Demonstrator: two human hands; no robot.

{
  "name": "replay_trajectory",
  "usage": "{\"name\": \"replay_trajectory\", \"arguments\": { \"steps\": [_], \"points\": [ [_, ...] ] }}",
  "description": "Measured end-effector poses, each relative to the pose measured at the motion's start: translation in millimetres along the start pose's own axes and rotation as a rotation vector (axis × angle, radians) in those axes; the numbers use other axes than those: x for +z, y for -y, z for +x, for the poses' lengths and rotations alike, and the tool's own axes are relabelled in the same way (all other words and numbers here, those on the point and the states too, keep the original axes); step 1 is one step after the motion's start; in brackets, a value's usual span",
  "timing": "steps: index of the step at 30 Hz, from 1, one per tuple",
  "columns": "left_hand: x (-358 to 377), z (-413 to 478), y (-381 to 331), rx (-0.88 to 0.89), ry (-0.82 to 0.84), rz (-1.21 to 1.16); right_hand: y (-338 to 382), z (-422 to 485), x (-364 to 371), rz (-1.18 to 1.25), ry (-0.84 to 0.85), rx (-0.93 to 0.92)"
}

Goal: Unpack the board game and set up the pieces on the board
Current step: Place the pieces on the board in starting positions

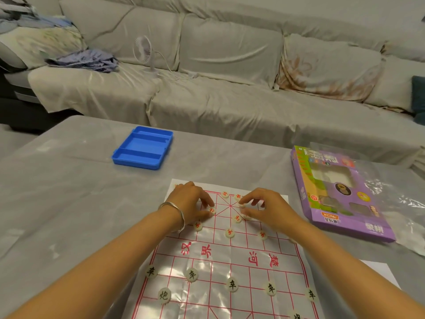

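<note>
2 red-marked pieces are pinched near the far edge of the paper board (220,265): the left piece (212,210) between the fingertips of the left hand (192,203), the right piece (242,205) between those of the right hand (269,210). 5 black-marked pieces (232,284) stand in a row across the board's near half. Off its far-left corner lies an open blue tray (143,147); a purple box (340,194) lies beyond its right edge, both on the table (69,203).

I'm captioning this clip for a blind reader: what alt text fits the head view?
On a Chinese chess board, the left hand pinches a red-marked piece and the right hand a second piece. A blue tray and purple box lie on the table.
</note>
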State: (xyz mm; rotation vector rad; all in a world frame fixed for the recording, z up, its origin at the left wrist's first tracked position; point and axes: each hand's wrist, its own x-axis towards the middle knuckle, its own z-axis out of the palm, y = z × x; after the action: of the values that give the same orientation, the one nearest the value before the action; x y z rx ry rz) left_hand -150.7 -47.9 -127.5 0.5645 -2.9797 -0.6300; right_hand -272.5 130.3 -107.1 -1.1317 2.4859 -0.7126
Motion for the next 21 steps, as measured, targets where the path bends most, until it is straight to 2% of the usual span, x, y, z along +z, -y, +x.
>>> {"name": "replay_trajectory", "arguments": {
  "steps": [11,17,21],
  "points": [
    [-4,1,-7,0.028,0.018,-0.061,-5,-4,14,-0.124,0.035,-0.084],
    [-44,-4,40,-0.111,-0.239,-0.285,-5,6,1,0.126,-0.090,-0.049],
    [-42,-10,49,-0.147,-0.238,-0.277,-8,10,-8,0.188,-0.165,-0.069]
  ]
}}
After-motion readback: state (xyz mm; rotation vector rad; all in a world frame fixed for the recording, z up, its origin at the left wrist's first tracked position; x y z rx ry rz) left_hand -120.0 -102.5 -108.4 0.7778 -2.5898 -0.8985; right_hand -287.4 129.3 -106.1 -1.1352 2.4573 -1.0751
